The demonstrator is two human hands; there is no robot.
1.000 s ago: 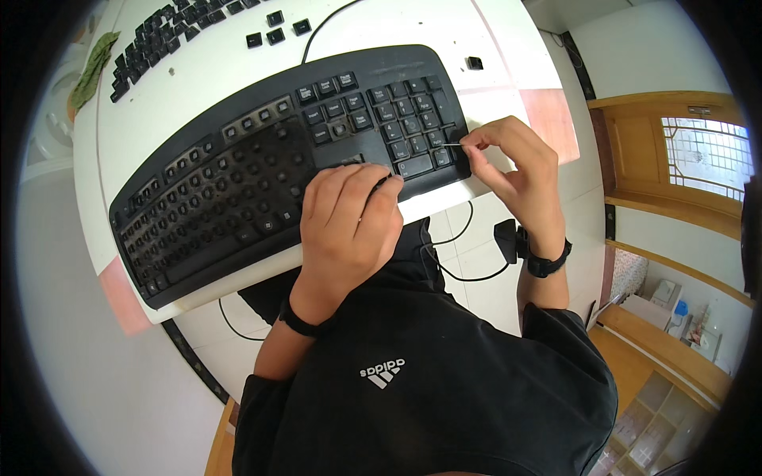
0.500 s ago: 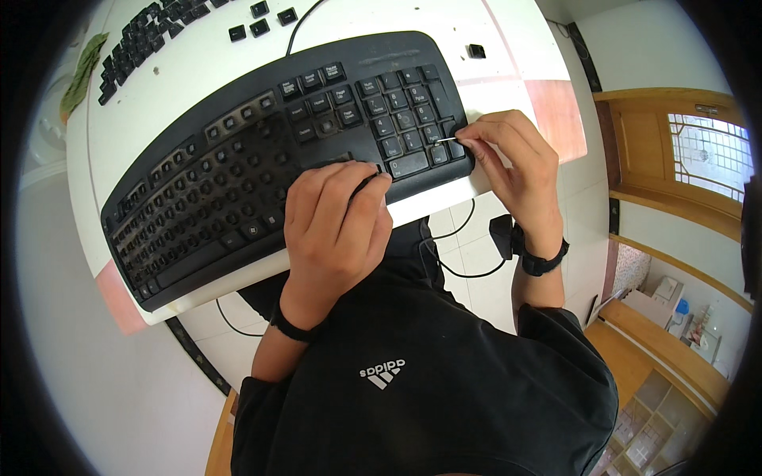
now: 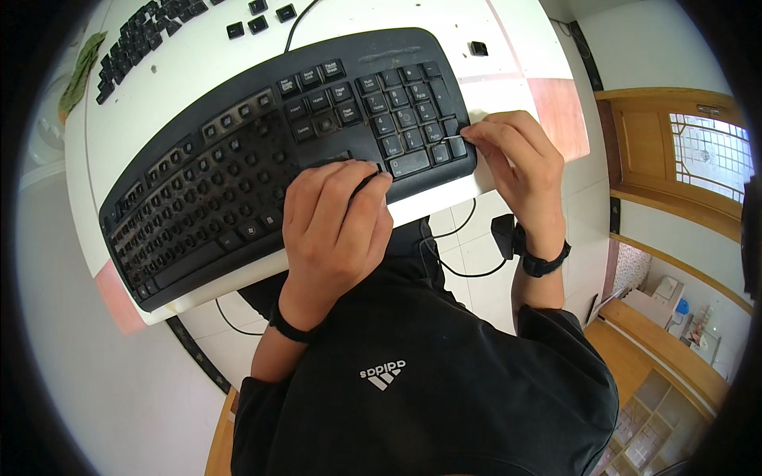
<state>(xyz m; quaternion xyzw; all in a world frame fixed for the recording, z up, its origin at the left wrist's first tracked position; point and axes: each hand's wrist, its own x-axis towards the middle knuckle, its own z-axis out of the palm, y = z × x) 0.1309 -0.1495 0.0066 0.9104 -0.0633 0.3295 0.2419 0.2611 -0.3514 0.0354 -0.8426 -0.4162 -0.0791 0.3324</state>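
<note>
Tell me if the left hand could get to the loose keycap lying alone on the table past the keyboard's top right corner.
Probably yes: the left hand rests on the keyboard, and nothing stands between it and the loose keycap, though it would cross the right hand.

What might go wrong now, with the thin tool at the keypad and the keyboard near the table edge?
1. The right hand holds a thin tool at the keypad's right edge; it may slip and scratch the keyboard or prick a finger.
2. A freed keycap could jump off the table, whose edge is close.
3. The keyboard's front overhangs the table edge; only the left hand steadies it, so it may tip.
</note>
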